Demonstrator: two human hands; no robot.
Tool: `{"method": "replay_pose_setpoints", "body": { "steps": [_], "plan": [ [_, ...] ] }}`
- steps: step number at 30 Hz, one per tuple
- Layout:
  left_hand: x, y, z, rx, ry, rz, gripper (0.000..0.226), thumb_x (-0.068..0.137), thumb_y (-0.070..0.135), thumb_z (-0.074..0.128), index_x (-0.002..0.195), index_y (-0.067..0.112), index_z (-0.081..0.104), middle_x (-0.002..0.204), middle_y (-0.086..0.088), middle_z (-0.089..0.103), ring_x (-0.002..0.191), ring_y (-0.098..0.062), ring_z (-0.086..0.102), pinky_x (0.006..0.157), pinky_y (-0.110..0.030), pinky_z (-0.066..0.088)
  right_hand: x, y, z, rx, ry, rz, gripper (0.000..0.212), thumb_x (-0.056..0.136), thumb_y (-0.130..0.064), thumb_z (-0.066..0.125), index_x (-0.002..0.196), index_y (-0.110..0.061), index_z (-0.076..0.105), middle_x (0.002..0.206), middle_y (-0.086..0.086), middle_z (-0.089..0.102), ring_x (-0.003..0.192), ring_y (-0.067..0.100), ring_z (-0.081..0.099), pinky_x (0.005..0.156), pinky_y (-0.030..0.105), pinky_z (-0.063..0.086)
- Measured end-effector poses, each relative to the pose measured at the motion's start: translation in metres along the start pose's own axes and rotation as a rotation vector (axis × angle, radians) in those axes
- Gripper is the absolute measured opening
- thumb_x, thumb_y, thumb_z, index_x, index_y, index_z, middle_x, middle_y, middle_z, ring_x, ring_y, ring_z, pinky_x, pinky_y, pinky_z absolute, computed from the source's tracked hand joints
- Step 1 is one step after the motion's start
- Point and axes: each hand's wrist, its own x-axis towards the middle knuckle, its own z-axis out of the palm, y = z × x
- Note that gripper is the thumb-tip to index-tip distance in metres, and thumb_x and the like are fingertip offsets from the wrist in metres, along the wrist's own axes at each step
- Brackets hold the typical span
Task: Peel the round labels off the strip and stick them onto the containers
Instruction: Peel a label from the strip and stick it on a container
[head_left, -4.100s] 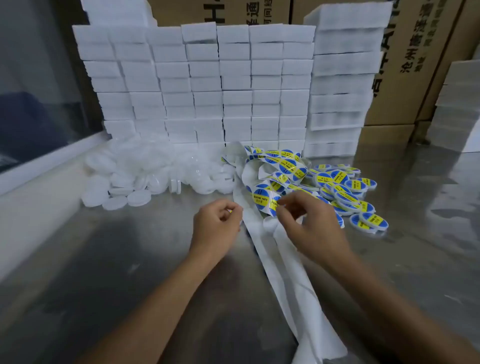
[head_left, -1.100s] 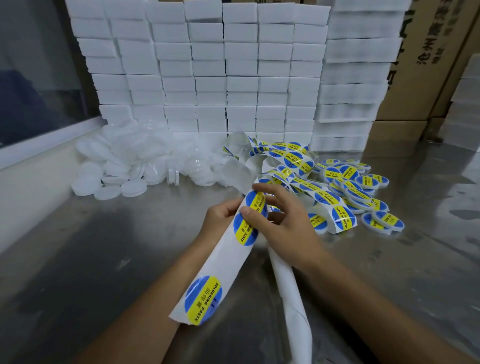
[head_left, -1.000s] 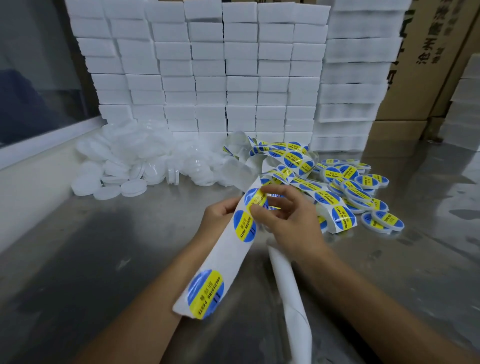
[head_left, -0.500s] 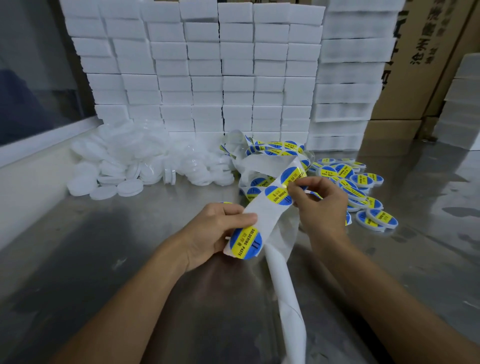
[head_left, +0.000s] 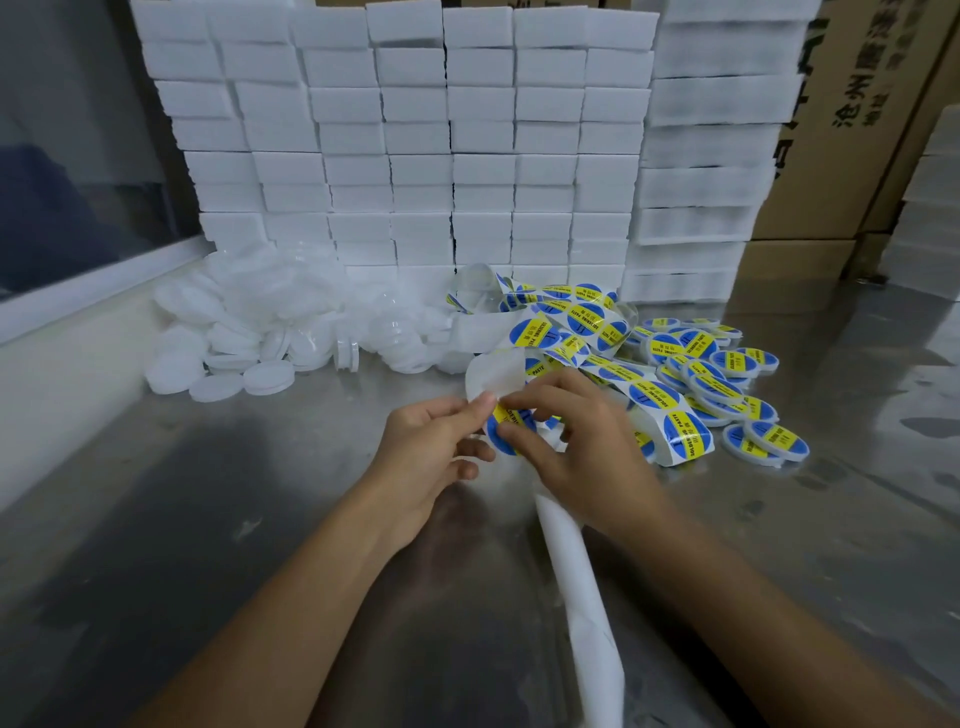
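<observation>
Both hands meet mid-frame over the steel surface (head_left: 218, 519): left hand (head_left: 431, 457) pinches the white backing strip (head_left: 493, 374) between thumb and fingers, right hand (head_left: 582, 457) pinches a round blue-yellow label (head_left: 506, 428) by thumb and forefinger, the label sitting between the two hands at the strip's curled edge. Spent strip trails from under the right hand toward the camera; labelled containers (head_left: 727, 384) lie just right of the hands, unlabelled white containers (head_left: 249, 338) well apart at far left, stacked white blocks (head_left: 467, 156) behind
</observation>
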Motion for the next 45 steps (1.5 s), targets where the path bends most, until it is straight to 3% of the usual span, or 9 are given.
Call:
{"method": "replay_pose_setpoints", "body": {
  "steps": [8, 11, 14, 20, 27, 32, 42, 45],
  "plan": [
    [-0.001, 0.004, 0.001, 0.04, -0.014, 0.046, 0.018, 0.088, 0.016, 0.064, 0.071, 0.013, 0.071, 0.072, -0.007, 0.059, 0.058, -0.018, 0.054, 0.048, -0.028, 0.033, 0.0, 0.0, -0.006, -0.048, -0.037, -0.014, 0.029, 0.085, -0.018, 0.075, 0.114, -0.022, 0.071, 0.108, -0.001, 0.059, 0.098, 0.01, 0.057, 0.073, 0.029, 0.049],
    [-0.003, 0.003, 0.002, 0.036, -0.028, 0.082, 0.021, 0.088, 0.015, 0.064, 0.069, 0.015, 0.073, 0.072, -0.006, 0.061, 0.06, -0.017, 0.055, 0.048, -0.027, 0.035, 0.001, 0.0, -0.006, -0.034, -0.011, -0.025, 0.023, 0.083, -0.015, 0.076, 0.106, -0.017, 0.072, 0.1, 0.0, 0.06, 0.085, 0.007, 0.055, 0.07, 0.017, 0.044],
    [-0.004, 0.003, 0.003, -0.03, -0.04, 0.106, 0.025, 0.088, 0.012, 0.066, 0.066, 0.02, 0.076, 0.07, 0.0, 0.067, 0.065, -0.015, 0.061, 0.05, -0.024, 0.042, 0.001, -0.001, -0.004, 0.011, 0.099, -0.038, 0.01, 0.079, -0.004, 0.078, 0.084, -0.007, 0.07, 0.08, 0.0, 0.064, 0.07, 0.008, 0.054, 0.064, 0.008, 0.04],
    [-0.005, 0.003, 0.003, -0.049, -0.115, 0.119, 0.026, 0.088, 0.013, 0.064, 0.065, 0.019, 0.075, 0.079, -0.005, 0.073, 0.081, -0.021, 0.072, 0.052, -0.024, 0.049, 0.001, -0.004, -0.003, 0.043, 0.146, -0.054, 0.005, 0.082, -0.014, 0.078, 0.083, -0.009, 0.076, 0.075, 0.0, 0.069, 0.067, 0.008, 0.063, 0.06, 0.025, 0.052],
    [-0.006, 0.001, 0.005, 0.022, -0.13, 0.142, 0.017, 0.09, 0.016, 0.063, 0.086, 0.007, 0.077, 0.085, -0.008, 0.072, 0.083, -0.021, 0.067, 0.052, -0.026, 0.049, 0.002, -0.004, -0.007, -0.019, 0.143, -0.078, 0.003, 0.082, -0.005, 0.076, 0.082, -0.007, 0.077, 0.071, 0.004, 0.069, 0.063, 0.013, 0.062, 0.058, 0.031, 0.053],
    [-0.006, 0.0, 0.005, 0.042, -0.118, 0.12, 0.018, 0.088, 0.019, 0.066, 0.088, 0.004, 0.076, 0.084, -0.008, 0.07, 0.081, -0.017, 0.065, 0.054, -0.028, 0.049, 0.0, -0.004, -0.006, -0.045, 0.11, -0.036, 0.005, 0.083, -0.006, 0.073, 0.081, -0.008, 0.077, 0.073, 0.002, 0.07, 0.064, 0.012, 0.062, 0.06, 0.036, 0.053],
    [-0.009, -0.01, 0.008, 0.075, -0.018, 0.155, 0.016, 0.09, 0.015, 0.066, 0.079, 0.013, 0.078, 0.076, -0.001, 0.07, 0.076, -0.012, 0.066, 0.053, -0.024, 0.049, -0.004, -0.008, -0.006, -0.052, 0.073, 0.0, 0.004, 0.084, -0.005, 0.072, 0.083, -0.006, 0.076, 0.074, 0.004, 0.07, 0.065, 0.013, 0.063, 0.062, 0.037, 0.054],
    [-0.01, -0.01, 0.01, 0.078, -0.005, 0.164, 0.018, 0.091, 0.014, 0.064, 0.079, 0.014, 0.077, 0.075, -0.001, 0.07, 0.075, -0.012, 0.066, 0.051, -0.024, 0.048, -0.006, -0.009, -0.007, 0.005, 0.112, 0.082, 0.005, 0.081, -0.003, 0.072, 0.078, -0.007, 0.075, 0.071, -0.003, 0.069, 0.063, 0.006, 0.061, 0.059, 0.028, 0.053]
  ]
}}
